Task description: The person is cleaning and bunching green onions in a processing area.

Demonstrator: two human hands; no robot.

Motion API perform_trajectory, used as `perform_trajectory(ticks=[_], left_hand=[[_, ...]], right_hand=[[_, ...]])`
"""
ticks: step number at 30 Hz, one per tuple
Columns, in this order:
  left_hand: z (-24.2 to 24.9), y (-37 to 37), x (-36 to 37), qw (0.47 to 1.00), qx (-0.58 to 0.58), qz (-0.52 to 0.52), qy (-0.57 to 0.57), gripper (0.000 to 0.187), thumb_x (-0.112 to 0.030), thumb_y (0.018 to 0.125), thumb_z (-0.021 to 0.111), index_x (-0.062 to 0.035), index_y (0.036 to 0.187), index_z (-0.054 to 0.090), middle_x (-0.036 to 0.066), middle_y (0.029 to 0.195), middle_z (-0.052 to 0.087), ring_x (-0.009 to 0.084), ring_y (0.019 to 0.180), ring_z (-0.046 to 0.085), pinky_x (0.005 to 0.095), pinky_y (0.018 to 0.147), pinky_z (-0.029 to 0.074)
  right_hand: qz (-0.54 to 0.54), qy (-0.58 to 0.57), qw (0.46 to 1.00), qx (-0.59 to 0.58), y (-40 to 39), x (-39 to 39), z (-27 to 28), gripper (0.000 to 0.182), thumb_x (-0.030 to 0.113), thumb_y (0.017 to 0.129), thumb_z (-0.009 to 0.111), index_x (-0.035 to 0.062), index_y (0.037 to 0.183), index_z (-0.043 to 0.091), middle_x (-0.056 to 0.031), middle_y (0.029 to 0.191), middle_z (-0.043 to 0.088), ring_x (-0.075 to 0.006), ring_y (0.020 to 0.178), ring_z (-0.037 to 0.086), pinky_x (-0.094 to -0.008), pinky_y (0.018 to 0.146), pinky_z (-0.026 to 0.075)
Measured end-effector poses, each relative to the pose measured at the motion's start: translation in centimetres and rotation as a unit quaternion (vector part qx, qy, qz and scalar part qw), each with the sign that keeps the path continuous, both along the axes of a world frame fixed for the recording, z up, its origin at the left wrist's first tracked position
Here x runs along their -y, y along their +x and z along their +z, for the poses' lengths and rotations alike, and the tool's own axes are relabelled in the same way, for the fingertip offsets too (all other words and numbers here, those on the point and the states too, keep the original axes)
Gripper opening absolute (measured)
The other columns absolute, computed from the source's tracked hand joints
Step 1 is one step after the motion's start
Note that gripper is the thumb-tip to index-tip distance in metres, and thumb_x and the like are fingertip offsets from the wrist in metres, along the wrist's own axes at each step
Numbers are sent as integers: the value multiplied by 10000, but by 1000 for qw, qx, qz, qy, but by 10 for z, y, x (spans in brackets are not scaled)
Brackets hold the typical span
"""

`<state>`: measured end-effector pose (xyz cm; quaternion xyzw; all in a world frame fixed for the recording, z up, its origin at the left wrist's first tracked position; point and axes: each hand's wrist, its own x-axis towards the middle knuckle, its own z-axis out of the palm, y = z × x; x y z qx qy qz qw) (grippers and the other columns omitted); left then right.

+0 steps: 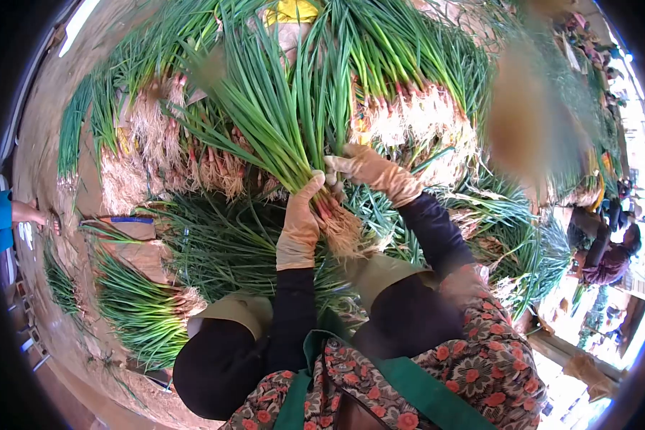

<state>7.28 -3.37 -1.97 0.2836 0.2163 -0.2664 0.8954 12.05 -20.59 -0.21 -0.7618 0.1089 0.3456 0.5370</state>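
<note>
A bunch of spring onions leans up and to the left in front of me, its green leaves fanned out at the top. My left hand, in a pale glove, is closed around the lower stems, with the thumb across them. Reddish stem bases and stringy pale roots hang below that hand. From the right, my right hand, also gloved, has its fingers curled against the right side of the bunch just above the left hand. Its fingertips are partly hidden by the stems.
Piles of spring onions lie across the ground ahead, roots toward me. A smaller heap lies at left, and loose dark leaves spread before my knees. A person's bare foot is at far left; another person sits at right.
</note>
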Motion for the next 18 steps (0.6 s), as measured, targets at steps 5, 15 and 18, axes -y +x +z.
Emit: perform_trajectory(ticks=[5,15,18], left_hand=[[-11,1,4,1000,-17,-5,-19,220,-164,864,613,-32,1032,557,108,844,619,238,731,630,377,689,552],[-7,-3,1,985,81,10,-152,105,-191,885,576,-109,894,512,13,741,532,159,642,558,364,645,524],[1,-1,1,957,125,23,-261,182,-254,886,586,-131,1008,531,14,797,549,156,695,567,359,647,509]], right_hand=[[-277,-71,908,306,9,50,-48,469,158,863,650,3,1249,435,-90,824,640,-146,726,603,-277,641,497],[-120,-112,959,231,-32,3,-55,264,281,886,559,28,924,625,-151,736,646,-260,669,642,-358,590,493],[404,-67,885,221,-62,23,-77,304,328,908,523,53,950,646,-169,777,651,-291,700,640,-390,626,502]])
